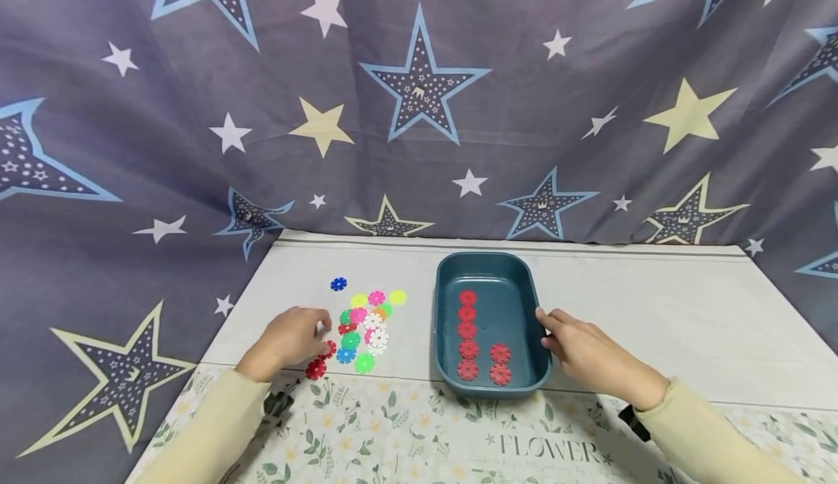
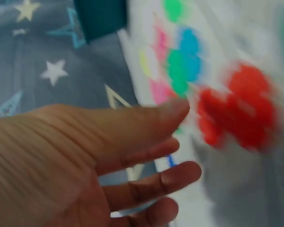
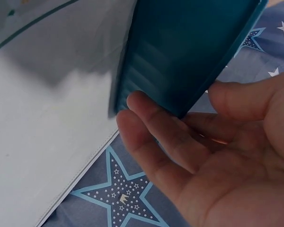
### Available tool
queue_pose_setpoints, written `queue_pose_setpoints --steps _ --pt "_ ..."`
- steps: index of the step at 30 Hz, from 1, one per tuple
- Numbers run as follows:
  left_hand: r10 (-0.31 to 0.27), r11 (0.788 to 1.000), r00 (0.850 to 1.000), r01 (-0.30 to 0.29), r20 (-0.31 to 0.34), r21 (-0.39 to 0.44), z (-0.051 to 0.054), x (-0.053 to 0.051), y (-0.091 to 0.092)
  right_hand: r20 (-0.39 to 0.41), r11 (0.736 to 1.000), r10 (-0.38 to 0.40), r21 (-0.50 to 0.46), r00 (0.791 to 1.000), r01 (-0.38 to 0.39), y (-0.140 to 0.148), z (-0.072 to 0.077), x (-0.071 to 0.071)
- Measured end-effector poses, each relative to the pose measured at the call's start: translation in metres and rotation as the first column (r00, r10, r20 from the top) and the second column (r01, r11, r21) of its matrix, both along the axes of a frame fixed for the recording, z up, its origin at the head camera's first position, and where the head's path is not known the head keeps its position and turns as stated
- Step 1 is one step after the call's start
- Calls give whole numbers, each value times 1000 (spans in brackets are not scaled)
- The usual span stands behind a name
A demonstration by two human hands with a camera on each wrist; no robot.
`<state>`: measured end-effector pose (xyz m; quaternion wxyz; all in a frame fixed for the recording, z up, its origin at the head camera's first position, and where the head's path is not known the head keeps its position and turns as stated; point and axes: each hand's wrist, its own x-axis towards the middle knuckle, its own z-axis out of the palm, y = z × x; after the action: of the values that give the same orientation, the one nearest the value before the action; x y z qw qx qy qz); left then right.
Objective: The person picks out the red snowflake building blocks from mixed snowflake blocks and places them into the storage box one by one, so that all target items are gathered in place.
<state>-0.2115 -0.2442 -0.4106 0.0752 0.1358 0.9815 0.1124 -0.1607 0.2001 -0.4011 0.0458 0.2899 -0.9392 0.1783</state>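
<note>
L hand, fingers apart, grips nothing — just beside loose red discs, lower left; prob. light, stiff plastic, best pinched by edges. R hand touches tray, lower ctr. — grip unclear.

Tray, dark teal, rectangular, round-cornered: sitting upright just left of the right hand; containing seven red notched discs, lying in columns of five and two. Loose discs, assorted colours: lying clustered, partly overlapping, right of the left hand, red ones lying nearest it.
</note>
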Motion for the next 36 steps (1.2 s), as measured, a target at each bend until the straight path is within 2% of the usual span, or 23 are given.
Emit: queue_pose_setpoints --steps 3,5,10,16,19,20,24,28,30,33,36 --pt "-7 1000 1000 7 21 26 -7 4 -13 5 1000 -1 1 1000 1 0 1 0" --pt "-29 999 1000 29 6 43 -10 5 -16 8 1000 -3 3 1000 3 1 2 1" --pt "-83 994 996 84 -13 67 -13 4 -14 3 1000 7 -3 1000 -7 0 3 1" --pt "-122 983 991 113 53 146 -15 3 -12 2 1000 15 -7 1000 -15 0 1 0" --pt "-143 973 988 130 57 193 -16 1 -12 1 1000 16 -8 1000 -16 0 1 0" --pt "-149 970 988 137 45 202 -16 0 -12 0 1000 17 -8 1000 -17 -1 1 0" --pt "-187 956 980 197 -67 217 -10 -3 -7 -5 1000 12 -3 1000 -12 -1 1 0" --pt "-201 949 962 238 -184 208 1 -6 4 2 1000 5 3 1000 -5 0 1 0" --pt "-214 943 948 263 -234 204 7 -7 11 5 1000 8 2 1000 -8 0 1 -1" --pt "-247 930 917 315 -314 188 15 -7 24 2 1000 15 0 1000 -15 0 1 -1" --pt "-281 912 876 371 -392 177 24 -7 40 0 1000 16 2 1000 -16 0 1 -2"
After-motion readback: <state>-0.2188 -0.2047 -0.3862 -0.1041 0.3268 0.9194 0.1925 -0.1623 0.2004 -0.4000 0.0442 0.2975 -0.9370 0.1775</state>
